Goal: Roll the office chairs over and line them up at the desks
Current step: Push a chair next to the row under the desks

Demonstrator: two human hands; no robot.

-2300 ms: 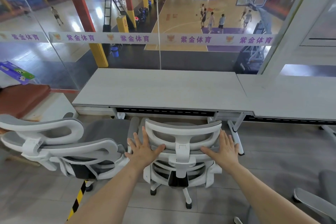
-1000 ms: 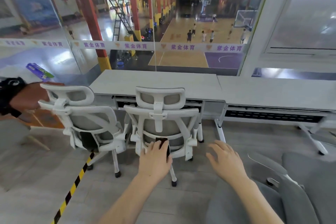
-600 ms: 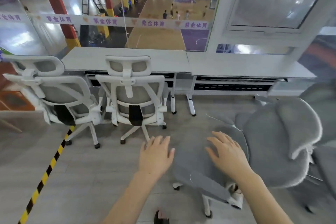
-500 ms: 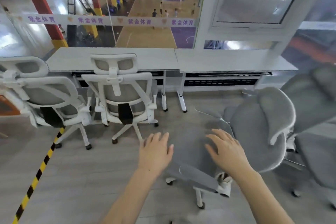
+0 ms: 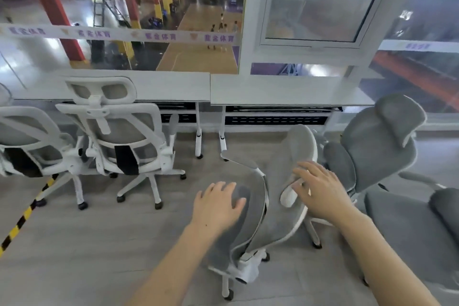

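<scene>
— Well, where's the loose chair point(image 5: 275, 218)?
— Lower centre of the frame, turned sideways, short of the right table point(image 5: 285, 90); my left hand point(image 5: 216, 206) and right hand point(image 5: 320, 191) are spread flat over its back, gripping nothing.
— Risk?
— An off-centre push could swing it into the grey chair point(image 5: 377, 146) at right; casters likely swivel freely.

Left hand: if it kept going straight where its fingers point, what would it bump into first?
The left hand would most likely meet the grey chair directly ahead, at its padded top edge; depth is unclear, so it may be touching already.
</scene>
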